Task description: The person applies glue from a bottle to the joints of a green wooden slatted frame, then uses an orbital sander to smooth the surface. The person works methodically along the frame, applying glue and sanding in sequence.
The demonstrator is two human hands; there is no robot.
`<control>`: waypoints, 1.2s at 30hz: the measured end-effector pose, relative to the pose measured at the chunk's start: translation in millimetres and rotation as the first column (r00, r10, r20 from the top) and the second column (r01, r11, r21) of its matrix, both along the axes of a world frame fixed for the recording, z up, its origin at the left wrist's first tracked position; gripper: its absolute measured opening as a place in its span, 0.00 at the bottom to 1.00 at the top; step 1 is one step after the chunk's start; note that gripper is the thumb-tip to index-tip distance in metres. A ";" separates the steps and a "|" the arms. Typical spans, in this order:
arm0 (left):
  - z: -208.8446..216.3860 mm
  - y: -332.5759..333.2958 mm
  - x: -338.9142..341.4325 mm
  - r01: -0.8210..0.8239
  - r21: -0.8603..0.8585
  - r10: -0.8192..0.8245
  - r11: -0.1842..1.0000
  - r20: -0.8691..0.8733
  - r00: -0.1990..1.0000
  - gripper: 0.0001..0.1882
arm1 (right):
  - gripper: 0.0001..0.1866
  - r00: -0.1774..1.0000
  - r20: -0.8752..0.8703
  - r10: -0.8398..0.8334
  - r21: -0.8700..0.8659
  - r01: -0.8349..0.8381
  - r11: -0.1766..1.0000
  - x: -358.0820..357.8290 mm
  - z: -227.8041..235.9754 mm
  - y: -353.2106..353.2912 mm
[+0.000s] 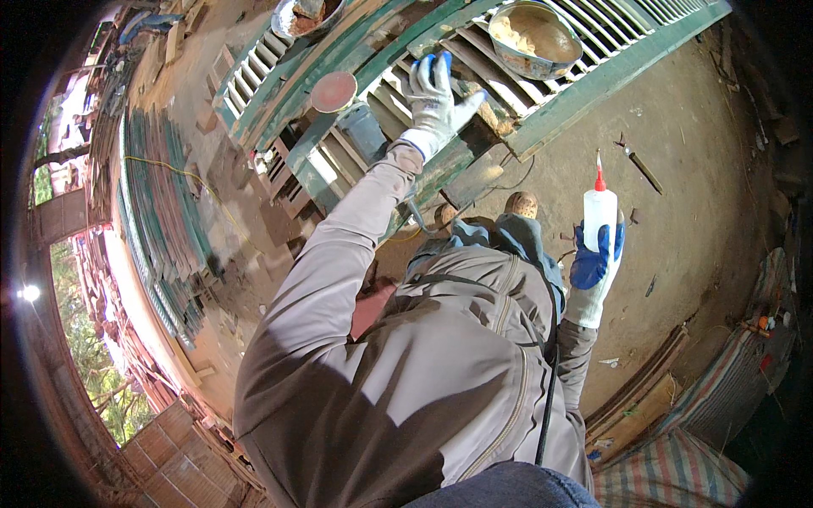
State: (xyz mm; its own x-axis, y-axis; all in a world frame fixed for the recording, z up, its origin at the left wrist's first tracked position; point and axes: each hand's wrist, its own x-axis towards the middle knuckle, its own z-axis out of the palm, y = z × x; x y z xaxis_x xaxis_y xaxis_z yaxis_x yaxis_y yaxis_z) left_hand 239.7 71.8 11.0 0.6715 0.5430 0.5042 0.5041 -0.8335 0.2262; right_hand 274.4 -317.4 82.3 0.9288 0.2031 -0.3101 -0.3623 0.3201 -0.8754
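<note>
A white squeeze bottle (600, 210) with a red nozzle is upright in my right hand (598, 264), whose blue-palmed glove wraps round its lower part. My left hand (434, 106), in a white glove with blue fingertips, reaches over a green louvred shutter (559, 123). Its fingers are spread and hold nothing; whether they touch the slats I cannot tell. Close to its thumb lies a rough wooden block (491, 114). A blue-grey cup (362, 129) and a round reddish lid (334, 91) are left of that hand.
A metal bowl (555, 41) with pale lumps rests on the shutter; another bowl (280, 24) holds brown material. A long-handled tool (644, 168) lies on the floor to the right. Stacked boards (161, 220) stand at left, and a striped sheet (673, 470) lies at lower right.
</note>
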 end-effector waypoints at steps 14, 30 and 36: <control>6.1 25.0 -2.1 -0.042 -0.009 0.042 0.999 0.008 0.999 0.55 | 0.36 0.998 -0.018 0.066 -0.009 -0.066 0.998 2.7 7.8 9.9; 25.1 -54.6 -20.5 -0.030 -0.034 0.015 0.999 -0.380 0.925 0.43 | 0.37 0.995 0.022 0.093 0.001 -0.093 0.996 9.1 9.2 6.7; 25.6 -52.8 -21.2 -0.021 -0.011 0.015 1.000 -0.376 0.926 0.41 | 0.37 0.996 -0.002 0.086 0.020 -0.086 0.996 11.4 10.1 15.4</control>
State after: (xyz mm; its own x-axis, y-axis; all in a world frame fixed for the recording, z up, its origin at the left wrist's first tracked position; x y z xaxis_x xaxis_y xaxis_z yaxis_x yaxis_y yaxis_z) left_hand 218.4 19.0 36.6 0.8003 0.5623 0.2083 0.5695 -0.8215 0.0294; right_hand 285.8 -301.9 92.4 0.9068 0.2885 -0.3075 -0.3915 0.3052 -0.8681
